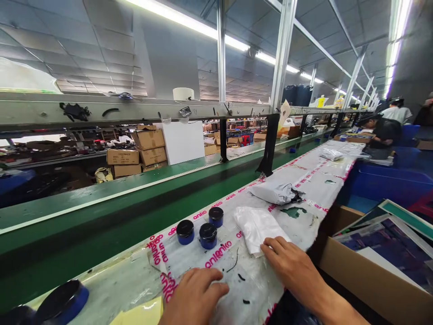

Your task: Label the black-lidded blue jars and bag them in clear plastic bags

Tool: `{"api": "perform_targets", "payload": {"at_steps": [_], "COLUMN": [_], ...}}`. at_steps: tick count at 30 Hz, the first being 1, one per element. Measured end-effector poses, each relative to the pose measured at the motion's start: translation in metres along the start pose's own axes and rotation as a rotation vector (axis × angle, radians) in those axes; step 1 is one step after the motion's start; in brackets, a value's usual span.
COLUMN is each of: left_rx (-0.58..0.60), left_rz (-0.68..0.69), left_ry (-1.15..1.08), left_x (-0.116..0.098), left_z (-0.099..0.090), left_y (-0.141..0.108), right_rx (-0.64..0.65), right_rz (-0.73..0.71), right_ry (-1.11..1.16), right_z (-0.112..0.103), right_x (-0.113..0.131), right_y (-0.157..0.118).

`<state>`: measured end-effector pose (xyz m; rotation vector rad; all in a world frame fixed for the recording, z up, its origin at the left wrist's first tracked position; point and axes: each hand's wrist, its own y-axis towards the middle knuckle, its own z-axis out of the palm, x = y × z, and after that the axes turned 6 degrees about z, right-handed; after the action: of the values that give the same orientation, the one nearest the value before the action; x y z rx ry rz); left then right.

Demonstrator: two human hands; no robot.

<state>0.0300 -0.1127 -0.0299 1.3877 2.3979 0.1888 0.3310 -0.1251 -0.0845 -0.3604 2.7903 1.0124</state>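
Observation:
My right hand [294,264] lies at the near edge of a white plastic bag [260,225], its fingers bent over the corner and the thumb hidden. Lower down, my left hand [198,295] hovers over the worktop with nothing in it, thumb and fingers apart. Beyond it stand three small round blue jars with black lids: one at the left [185,232], one in front [208,235] and one behind [215,217]. A larger-looking blue jar [64,302] is near the bottom left corner, beside another partly cut off. Yellow paper [140,312] shows left of my left hand.
The worktop [216,271] has a white covering with pink lettering. Another white bag [274,192] lies farther along. A green conveyor belt [142,212] runs at the left. At the right is an open cardboard box [368,266]; people [382,131] sit farther back.

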Motion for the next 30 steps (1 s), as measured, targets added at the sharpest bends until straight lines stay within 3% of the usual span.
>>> {"api": "perform_targets", "payload": {"at_steps": [2, 7, 12, 15, 21, 27, 30], "left_rx": [0.128, 0.151, 0.078, 0.06, 0.09, 0.212, 0.232], "left_rz": [-0.015, -0.162, -0.16, -0.16, -0.157, -0.107, -0.1], "left_ry": [-0.143, -0.313, -0.27, -0.22, -0.164, 0.079, 0.093], "left_x": [-0.008, -0.026, -0.029, -0.028, -0.03, -0.045, -0.048], "left_z": [0.001, 0.01, 0.027, 0.033, 0.038, 0.037, 0.039], "left_y": [0.025, 0.078, 0.104, 0.111, 0.116, 0.13, 0.137], "right_rx": [-0.022, -0.032, 0.229, 0.291, 0.249, 0.196, 0.045], "right_rz": [0.021, 0.257, 0.599, 0.631, 0.64, 0.709, 0.814], "right_ry": [0.023, 0.283, 0.581, 0.738, 0.787, 0.812, 0.935], "right_z": [0.002, -0.002, -0.012, -0.021, -0.034, -0.035, -0.039], "right_x": [0.001, -0.005, -0.015, -0.019, -0.02, -0.029, -0.041], "right_y": [0.002, 0.011, 0.02, 0.024, 0.026, 0.029, 0.035]}}
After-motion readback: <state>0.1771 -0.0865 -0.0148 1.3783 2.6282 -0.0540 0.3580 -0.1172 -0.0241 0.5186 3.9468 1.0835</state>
